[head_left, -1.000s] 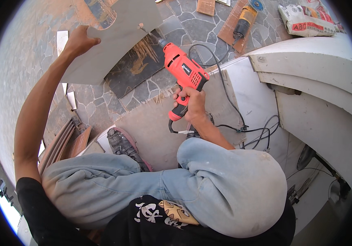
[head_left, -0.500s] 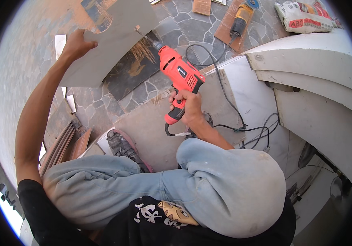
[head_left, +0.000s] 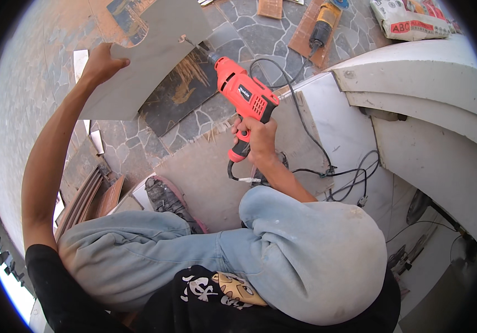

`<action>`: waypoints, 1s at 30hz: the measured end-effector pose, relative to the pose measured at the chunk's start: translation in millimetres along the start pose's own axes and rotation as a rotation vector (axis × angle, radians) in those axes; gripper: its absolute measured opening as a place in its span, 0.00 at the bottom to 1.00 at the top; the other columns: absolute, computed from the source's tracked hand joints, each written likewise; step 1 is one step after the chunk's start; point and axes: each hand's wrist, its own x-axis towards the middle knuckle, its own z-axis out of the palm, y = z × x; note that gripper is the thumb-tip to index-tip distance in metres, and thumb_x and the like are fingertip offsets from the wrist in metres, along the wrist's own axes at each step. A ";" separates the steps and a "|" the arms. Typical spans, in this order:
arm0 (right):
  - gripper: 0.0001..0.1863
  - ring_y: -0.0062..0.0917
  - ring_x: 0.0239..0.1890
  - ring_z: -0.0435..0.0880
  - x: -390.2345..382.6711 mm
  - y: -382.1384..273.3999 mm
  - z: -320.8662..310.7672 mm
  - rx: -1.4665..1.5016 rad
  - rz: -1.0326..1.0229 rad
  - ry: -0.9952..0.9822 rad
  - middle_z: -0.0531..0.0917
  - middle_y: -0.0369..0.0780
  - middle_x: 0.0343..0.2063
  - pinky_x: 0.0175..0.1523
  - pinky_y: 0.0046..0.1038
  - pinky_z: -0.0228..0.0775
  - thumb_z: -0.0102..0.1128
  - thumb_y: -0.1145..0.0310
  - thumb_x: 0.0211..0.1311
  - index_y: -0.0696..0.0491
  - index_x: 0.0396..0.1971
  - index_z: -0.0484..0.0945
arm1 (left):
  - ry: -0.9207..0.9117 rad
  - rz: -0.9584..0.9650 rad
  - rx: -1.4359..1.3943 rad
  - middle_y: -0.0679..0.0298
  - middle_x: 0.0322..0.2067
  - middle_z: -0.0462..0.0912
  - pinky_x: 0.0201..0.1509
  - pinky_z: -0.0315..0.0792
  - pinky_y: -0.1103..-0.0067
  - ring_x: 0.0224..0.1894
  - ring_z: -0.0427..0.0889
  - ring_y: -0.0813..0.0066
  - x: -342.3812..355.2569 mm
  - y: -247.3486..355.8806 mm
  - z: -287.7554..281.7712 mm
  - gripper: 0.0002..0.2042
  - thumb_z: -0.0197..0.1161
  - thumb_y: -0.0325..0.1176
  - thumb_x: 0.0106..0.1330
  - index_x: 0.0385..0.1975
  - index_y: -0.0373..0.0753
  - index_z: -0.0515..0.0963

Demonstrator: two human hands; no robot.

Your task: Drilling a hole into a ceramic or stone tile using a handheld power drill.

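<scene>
My right hand [head_left: 258, 136] is wrapped round the handle of a red and black corded power drill [head_left: 245, 91]. The drill points up and to the left, its bit reaching the right side of a large grey panel [head_left: 152, 69], by a small chipped spot. Whether the bit is inside the panel I cannot tell. With my left hand [head_left: 103, 64] I grip the panel's left edge, next to a rounded cutout; the thumb shows and the other fingers are partly hidden. The panel stands tilted above a dark board [head_left: 177, 100] with tan streaks.
A yellow and black angle grinder [head_left: 322, 28] rests on a brown plank at the far right, near a printed sack [head_left: 410, 21]. The black cord [head_left: 308, 130] loops across the floor at right. White curved steps [head_left: 416, 83] border that side; brown strips [head_left: 86, 197] lie at left.
The drill's body and my right hand have shifted slightly up and to the right, tilting the drill a little. My left hand keeps its hold on the panel.
</scene>
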 end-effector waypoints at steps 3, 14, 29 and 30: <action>0.09 0.26 0.19 0.80 -0.2 -0.3 0.8 0.016 0.044 0.012 0.80 0.41 0.22 0.20 0.29 0.74 0.56 0.80 0.47 0.61 0.31 0.77 | -0.009 -0.005 0.002 0.47 0.35 0.89 0.48 0.82 0.67 0.37 0.90 0.55 1.6 0.5 0.5 0.20 0.74 0.37 0.55 0.42 0.27 0.85; 0.13 0.29 0.22 0.80 -4.2 -3.2 3.7 0.058 0.129 -0.065 0.79 0.42 0.24 0.23 0.31 0.75 0.54 0.81 0.47 0.63 0.36 0.76 | -0.010 -0.029 0.010 0.46 0.36 0.89 0.49 0.82 0.67 0.37 0.90 0.54 5.1 9.9 1.8 0.20 0.74 0.36 0.55 0.43 0.28 0.86; 0.16 0.29 0.25 0.80 -11.1 -0.6 -0.2 0.163 0.215 -0.063 0.79 0.42 0.25 0.25 0.31 0.75 0.52 0.79 0.48 0.62 0.40 0.75 | -0.026 -0.056 0.007 0.47 0.37 0.89 0.49 0.81 0.67 0.38 0.90 0.53 12.5 1.6 1.3 0.21 0.75 0.37 0.55 0.43 0.28 0.85; 0.16 0.30 0.26 0.81 -9.8 3.0 -3.4 0.171 0.250 -0.037 0.79 0.42 0.26 0.26 0.31 0.76 0.52 0.78 0.49 0.62 0.41 0.75 | -0.020 -0.044 0.029 0.46 0.37 0.89 0.49 0.81 0.67 0.39 0.90 0.53 14.4 0.7 1.0 0.21 0.75 0.37 0.54 0.43 0.28 0.85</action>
